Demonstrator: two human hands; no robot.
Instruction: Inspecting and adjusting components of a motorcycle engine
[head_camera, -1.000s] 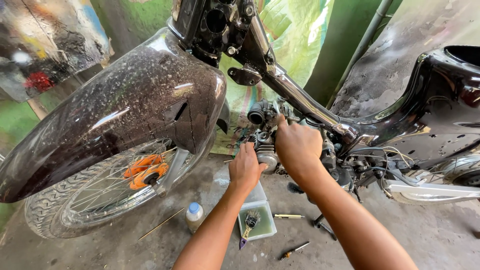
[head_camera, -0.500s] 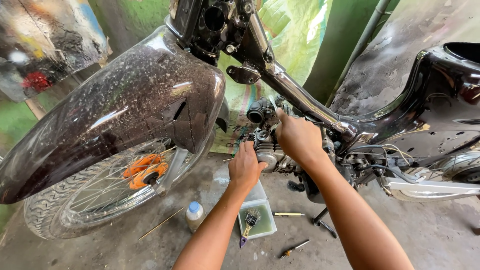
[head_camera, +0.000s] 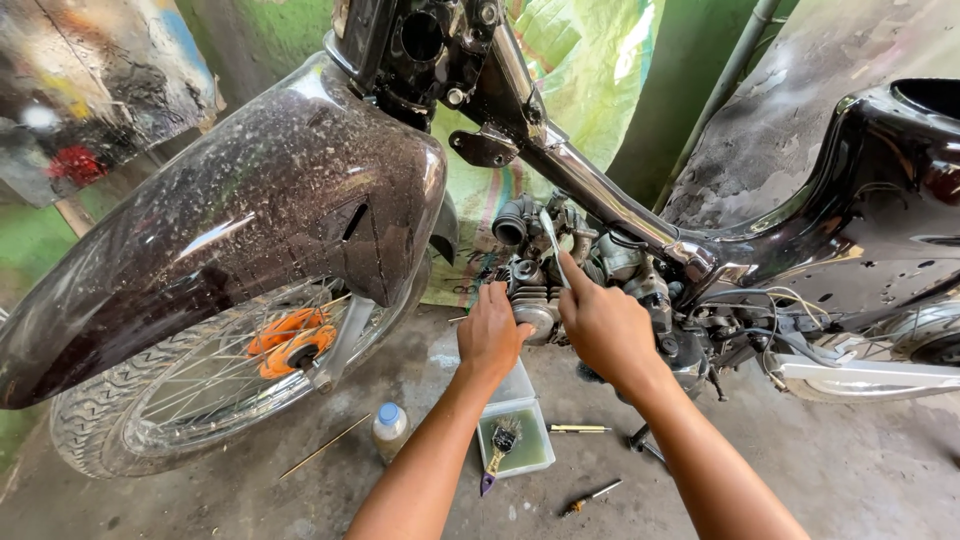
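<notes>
Both hands worked at the engine (head_camera: 545, 295) of a stripped black motorcycle (head_camera: 860, 220), engine sitting just right of frame centre, under the sloping chrome frame tube (head_camera: 600, 195). Left hand (head_camera: 490, 335) was curled against the finned cylinder head, fingers bent and touching metal; whether it gripped anything could not be told. Right hand (head_camera: 605, 330), just at 3 o'clock of the left, was closed around a thin flat metal tool (head_camera: 553, 245) that stuck up toward 12 o'clock into the engine. Dusty front mudguard (head_camera: 250, 230) and spoked wheel (head_camera: 200, 385) lay at 9 o'clock. On the concrete floor at 6 o'clock: a clear tray (head_camera: 515, 435) holding a brush (head_camera: 498, 450), a small blue-capped bottle (head_camera: 389, 430), and a screwdriver (head_camera: 592, 495).
</notes>
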